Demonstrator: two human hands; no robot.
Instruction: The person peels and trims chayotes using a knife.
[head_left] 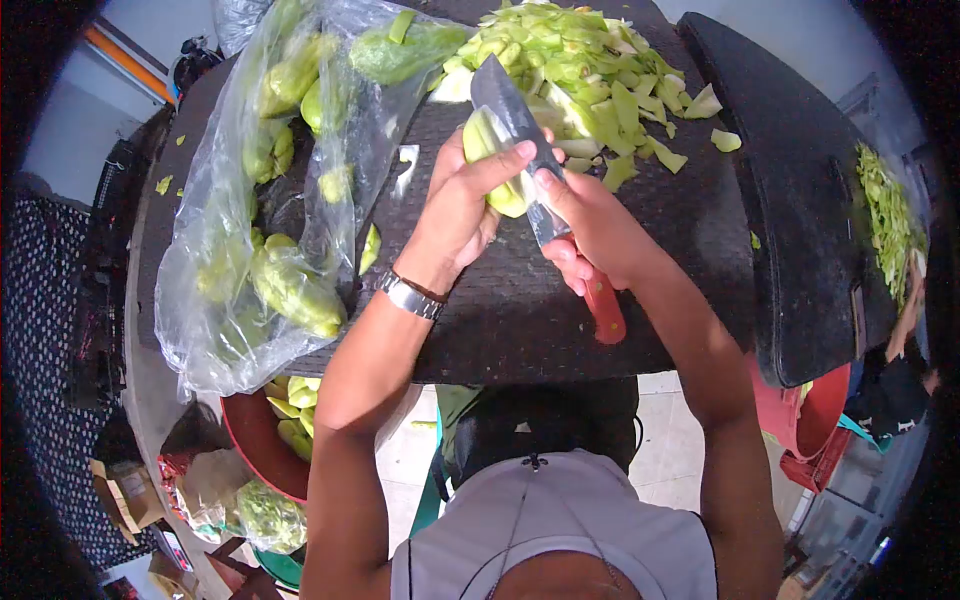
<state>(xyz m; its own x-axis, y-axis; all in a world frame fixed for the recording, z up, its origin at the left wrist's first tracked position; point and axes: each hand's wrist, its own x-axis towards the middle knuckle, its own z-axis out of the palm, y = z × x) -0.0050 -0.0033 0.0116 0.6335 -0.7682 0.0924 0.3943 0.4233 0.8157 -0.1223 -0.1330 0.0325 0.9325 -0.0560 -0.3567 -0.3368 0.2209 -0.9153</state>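
My left hand (452, 215) is closed around a pale green chayote (482, 142), partly hidden by my fingers and the blade. In my right hand (605, 230) is a large knife (504, 104) with a red handle, its wide grey blade pointing up and away across the chayote. My right fingers wrap the blade's base and the top of the handle. Both thumbs lie close together against the blade. Just beyond the hands rises a heap of green peelings (570, 60). To the left, a clear plastic bag (215, 290) holds several whole chayotes (295, 285).
The dark table (460, 330) has scattered peel pieces on it. Below its left front edge stands a red tub (262, 455) with cut green pieces. A dark board (805, 240) stands along the right, and a red bucket (825, 410) is under it.
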